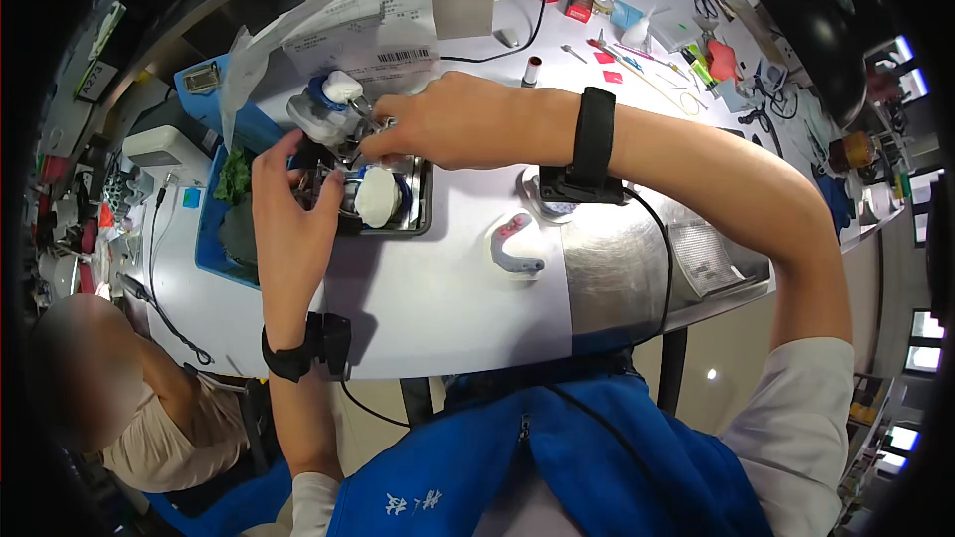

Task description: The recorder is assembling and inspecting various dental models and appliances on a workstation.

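A dental articulator with a metal frame lies opened over a metal tray [428, 201]. White plaster with a blue ring [342, 89] shows on its far part, and a round white plaster piece [378, 197] on its near part. My right hand [438, 124] reaches in from the right, its thumb and fingers closed on the metal frame. On the left side, my left hand [293, 204] curls thumb and fingers around the frame; its fingertips are partly hidden. A plaster dental model with pink gums [515, 247] stands nearer me, and another pale model [545, 201] sits partly under my right wrist.
A blue bin [211, 239] holding green material stands left of the tray. Printed papers and clear plastic [368, 30] lie behind. Small tools, red pieces and boxes [580, 0] spread across the back right. A metal plate [617, 278] covers the front edge. Another person [179, 418] sits at left.
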Demonstrator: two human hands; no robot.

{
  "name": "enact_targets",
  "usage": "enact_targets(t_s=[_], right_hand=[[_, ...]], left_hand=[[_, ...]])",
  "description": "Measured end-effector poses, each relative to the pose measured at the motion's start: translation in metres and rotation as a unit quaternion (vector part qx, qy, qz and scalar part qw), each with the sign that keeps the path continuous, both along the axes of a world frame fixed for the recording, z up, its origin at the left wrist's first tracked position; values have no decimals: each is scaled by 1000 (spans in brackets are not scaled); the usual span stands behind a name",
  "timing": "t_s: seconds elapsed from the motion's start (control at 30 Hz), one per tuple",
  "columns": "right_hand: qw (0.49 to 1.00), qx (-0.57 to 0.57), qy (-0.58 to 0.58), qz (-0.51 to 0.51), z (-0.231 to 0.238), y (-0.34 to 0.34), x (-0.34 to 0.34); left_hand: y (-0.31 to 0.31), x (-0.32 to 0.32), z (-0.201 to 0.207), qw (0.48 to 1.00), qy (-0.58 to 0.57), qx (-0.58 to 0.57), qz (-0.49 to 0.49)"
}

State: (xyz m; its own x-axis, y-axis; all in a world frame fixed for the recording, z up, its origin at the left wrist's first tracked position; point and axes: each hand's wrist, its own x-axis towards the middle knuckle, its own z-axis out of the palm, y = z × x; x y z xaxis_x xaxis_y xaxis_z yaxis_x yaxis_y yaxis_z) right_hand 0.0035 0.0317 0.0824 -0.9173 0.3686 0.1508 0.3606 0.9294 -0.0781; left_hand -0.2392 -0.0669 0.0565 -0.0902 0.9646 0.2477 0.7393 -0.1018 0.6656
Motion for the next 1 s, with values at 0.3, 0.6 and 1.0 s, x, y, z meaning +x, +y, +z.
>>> enact_targets(t_s=[0.3,0.6,1.0], right_hand=[[976,-155,83,-130,55,-39,134],[885,-211,110,-400,-19,-85,304],[915,-176,160,-326,-45,-41,285]], left_hand=[[-53,51,44,992,-60,56,-92],[-77,124,-24,954,33,-97,-281],[-24,190,21,954,43,-71,-289]])
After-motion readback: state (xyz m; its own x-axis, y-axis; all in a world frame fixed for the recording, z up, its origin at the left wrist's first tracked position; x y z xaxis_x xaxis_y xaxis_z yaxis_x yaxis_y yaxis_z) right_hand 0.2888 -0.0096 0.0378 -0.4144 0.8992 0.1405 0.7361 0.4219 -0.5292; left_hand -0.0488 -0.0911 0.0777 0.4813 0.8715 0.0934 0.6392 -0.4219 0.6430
